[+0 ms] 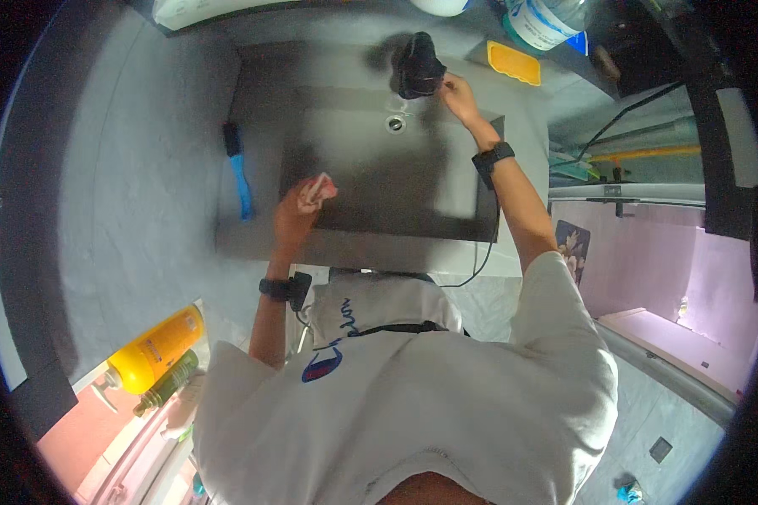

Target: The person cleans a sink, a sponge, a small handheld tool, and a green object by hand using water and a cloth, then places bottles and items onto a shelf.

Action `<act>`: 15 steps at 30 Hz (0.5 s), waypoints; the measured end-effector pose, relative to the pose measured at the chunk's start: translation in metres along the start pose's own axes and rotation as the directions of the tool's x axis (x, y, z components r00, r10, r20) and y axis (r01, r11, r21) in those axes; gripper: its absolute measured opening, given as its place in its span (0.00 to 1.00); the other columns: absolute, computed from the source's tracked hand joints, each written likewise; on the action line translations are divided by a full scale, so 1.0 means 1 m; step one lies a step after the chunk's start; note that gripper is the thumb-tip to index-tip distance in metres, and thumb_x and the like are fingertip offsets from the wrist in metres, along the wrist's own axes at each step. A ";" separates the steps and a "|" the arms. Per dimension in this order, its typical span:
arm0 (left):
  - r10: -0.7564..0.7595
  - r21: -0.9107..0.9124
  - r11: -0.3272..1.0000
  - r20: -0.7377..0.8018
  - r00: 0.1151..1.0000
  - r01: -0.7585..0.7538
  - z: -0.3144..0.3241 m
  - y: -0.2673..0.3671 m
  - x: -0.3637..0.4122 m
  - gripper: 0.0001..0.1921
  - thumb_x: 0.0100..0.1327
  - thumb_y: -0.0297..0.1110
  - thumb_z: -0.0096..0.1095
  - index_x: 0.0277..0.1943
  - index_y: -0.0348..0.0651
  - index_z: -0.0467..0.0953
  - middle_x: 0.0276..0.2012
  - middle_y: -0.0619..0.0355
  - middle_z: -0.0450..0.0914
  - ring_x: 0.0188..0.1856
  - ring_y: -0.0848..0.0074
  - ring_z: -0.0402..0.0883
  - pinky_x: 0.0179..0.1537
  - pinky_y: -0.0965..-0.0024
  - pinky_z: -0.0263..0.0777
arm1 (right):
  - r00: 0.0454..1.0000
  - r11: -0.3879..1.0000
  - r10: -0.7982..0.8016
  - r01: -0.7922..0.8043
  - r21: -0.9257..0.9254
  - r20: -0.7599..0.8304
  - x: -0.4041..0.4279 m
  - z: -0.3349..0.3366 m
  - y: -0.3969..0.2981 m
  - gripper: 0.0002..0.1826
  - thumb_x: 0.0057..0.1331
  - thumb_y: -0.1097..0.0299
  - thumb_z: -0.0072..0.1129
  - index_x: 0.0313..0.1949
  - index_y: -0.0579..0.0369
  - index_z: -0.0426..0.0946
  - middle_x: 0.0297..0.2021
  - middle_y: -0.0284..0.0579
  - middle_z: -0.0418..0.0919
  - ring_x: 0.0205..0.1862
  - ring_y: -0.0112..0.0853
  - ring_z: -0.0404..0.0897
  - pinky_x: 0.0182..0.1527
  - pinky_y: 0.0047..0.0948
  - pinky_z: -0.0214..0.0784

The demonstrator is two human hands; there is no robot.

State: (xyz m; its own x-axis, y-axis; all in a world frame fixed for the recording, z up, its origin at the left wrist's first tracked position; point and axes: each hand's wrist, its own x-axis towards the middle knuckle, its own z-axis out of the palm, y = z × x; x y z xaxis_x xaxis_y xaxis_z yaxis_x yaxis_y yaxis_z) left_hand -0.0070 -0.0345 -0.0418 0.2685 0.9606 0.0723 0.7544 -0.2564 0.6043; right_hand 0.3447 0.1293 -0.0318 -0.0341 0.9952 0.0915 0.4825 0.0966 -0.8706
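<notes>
Over the front left of a rectangular sink basin (379, 183), my left hand (297, 211) is closed on a crumpled pink and white cloth (318, 192). My right hand (458, 100) reaches to the back of the basin, its fingers at the right side of a black object (418, 66), perhaps the faucet or something covering it; its kind and whether I grip it cannot be told. Below the black object shows the round drain (395, 124). A brush with a blue handle (240, 183) and a dark head lies on the left of the sink top.
An orange-yellow tray or dish (513, 63) lies at the back right, near a large bottle with teal liquid (537, 28). A yellow pump bottle (155, 347) and a green bottle (172, 380) stand at the lower left. Thin cables run from the bands on both wrists.
</notes>
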 end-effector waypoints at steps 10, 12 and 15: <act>-0.279 -0.313 0.927 -0.215 0.936 0.204 -0.016 -0.018 -0.039 0.21 0.48 0.25 0.59 0.48 0.41 0.69 0.37 0.51 0.77 0.39 0.67 0.77 0.40 0.71 0.69 | 0.998 0.996 -0.057 0.055 -0.070 -0.022 -0.010 0.011 0.007 0.08 0.55 0.75 0.51 0.36 0.57 0.74 0.26 0.40 0.77 0.29 0.21 0.73 0.34 0.21 0.64; -0.333 -0.264 0.929 -0.290 0.897 0.260 -0.012 -0.017 -0.042 0.20 0.48 0.25 0.59 0.47 0.41 0.70 0.38 0.52 0.77 0.40 0.69 0.77 0.40 0.72 0.69 | 0.996 0.996 -0.081 0.079 -0.037 -0.039 -0.010 0.012 0.002 0.08 0.56 0.75 0.49 0.36 0.58 0.74 0.25 0.41 0.76 0.27 0.21 0.72 0.33 0.21 0.64; -0.405 -0.235 0.904 -0.206 0.891 0.357 -0.017 -0.002 -0.043 0.20 0.47 0.26 0.60 0.47 0.42 0.70 0.38 0.53 0.77 0.40 0.70 0.77 0.40 0.72 0.69 | 0.998 0.990 -0.045 0.050 -0.129 0.048 -0.014 0.006 -0.016 0.09 0.57 0.76 0.47 0.36 0.58 0.74 0.24 0.40 0.76 0.27 0.22 0.71 0.33 0.21 0.63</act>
State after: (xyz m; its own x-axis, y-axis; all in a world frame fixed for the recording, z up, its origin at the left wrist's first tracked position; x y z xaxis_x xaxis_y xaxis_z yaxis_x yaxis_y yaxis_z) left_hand -0.0303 -0.0733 -0.0332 -0.1897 0.9817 -0.0166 0.6374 0.1360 0.7584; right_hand 0.3326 0.1138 -0.0223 -0.0973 0.9895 0.1071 0.5891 0.1440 -0.7951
